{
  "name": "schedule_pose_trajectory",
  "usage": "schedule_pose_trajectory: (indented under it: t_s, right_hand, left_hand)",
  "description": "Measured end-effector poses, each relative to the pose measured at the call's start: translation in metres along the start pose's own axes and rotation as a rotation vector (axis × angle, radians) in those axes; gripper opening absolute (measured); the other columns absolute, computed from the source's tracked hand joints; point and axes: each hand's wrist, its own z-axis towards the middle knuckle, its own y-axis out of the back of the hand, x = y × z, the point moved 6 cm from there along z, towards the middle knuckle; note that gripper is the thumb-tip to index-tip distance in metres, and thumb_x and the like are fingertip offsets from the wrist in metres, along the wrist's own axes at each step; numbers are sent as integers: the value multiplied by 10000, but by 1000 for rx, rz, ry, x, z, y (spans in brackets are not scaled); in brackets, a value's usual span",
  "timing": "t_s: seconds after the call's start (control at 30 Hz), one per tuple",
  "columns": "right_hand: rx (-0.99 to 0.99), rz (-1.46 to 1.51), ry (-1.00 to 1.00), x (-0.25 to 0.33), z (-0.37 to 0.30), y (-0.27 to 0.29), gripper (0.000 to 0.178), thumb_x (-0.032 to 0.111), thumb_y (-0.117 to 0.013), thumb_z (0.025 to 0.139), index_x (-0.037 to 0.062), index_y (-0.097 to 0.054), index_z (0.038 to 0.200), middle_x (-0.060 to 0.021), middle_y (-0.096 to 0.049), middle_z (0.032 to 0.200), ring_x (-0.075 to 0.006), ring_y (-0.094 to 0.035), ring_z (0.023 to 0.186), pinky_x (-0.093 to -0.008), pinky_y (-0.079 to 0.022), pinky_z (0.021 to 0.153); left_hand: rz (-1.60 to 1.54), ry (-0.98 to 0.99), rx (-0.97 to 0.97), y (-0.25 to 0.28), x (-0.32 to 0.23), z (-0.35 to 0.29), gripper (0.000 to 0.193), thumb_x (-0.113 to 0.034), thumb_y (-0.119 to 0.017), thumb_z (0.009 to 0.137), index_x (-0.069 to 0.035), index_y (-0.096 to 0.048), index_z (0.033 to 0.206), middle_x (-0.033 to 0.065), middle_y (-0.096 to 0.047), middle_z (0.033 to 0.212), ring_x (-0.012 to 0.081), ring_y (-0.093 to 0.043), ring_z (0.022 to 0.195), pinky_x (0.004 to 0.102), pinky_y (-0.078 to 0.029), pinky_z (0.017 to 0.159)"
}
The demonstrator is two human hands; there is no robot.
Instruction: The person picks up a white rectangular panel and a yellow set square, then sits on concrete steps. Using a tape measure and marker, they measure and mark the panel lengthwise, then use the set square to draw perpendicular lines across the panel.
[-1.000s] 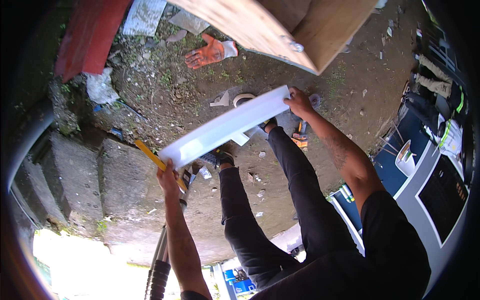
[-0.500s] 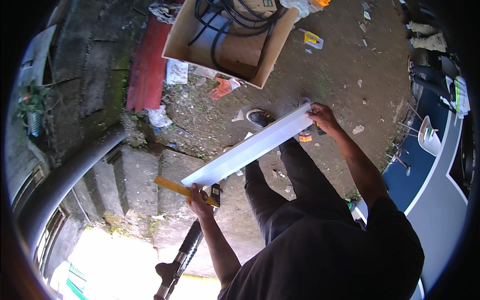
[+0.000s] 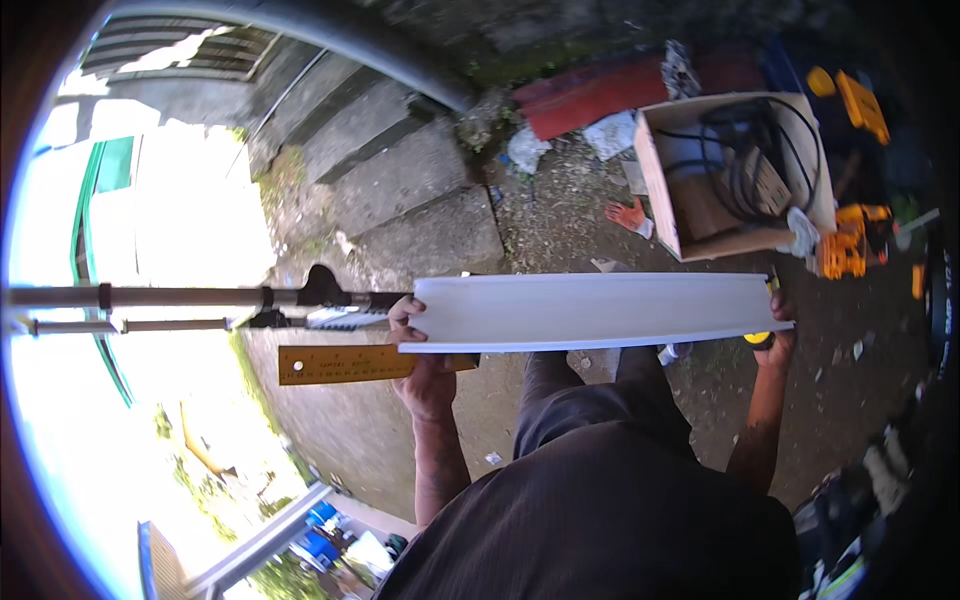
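Already the white board is lifted; our left hand grasps its left end and a yellow ruler, our right hand grips its right end. On its visible face we see no mark or cut made.

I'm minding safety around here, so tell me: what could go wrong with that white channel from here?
The left hand seems to hold the yellow ruler along with the white channel, so either might slip if that grip loosens. The right hand holds the other end, so the unsupported middle could flex. A pole reaches close to the left hand, so swinging the channel that way might knock it.
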Motion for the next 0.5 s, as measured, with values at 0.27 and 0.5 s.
schedule_pose_trajectory:
  t_s: [0.27,0.5]
  right_hand:
    - [453,1,-27,-6,117,-109,261,211,-861,937,193,-603,977,22,-466,1103,-277,-559,1281,-561,-456,1199]
    - [708,52,-144,-64,140,-275,160,196,-790,1018,168,-633,1030,9,-515,1144,-268,-595,1254,-507,-514,1138]
  left_hand:
    - [-6,-290,-371,50,-74,-100,228,-70,-675,1024,-150,-747,1225,229,-317,1740,316,-562,1440,276,-630,860]
    - [116,-420,-610,132,-101,-192,286,-39,-724,1049,-111,-766,1323,202,-548,1599,187,-693,1116,279,-591,825]
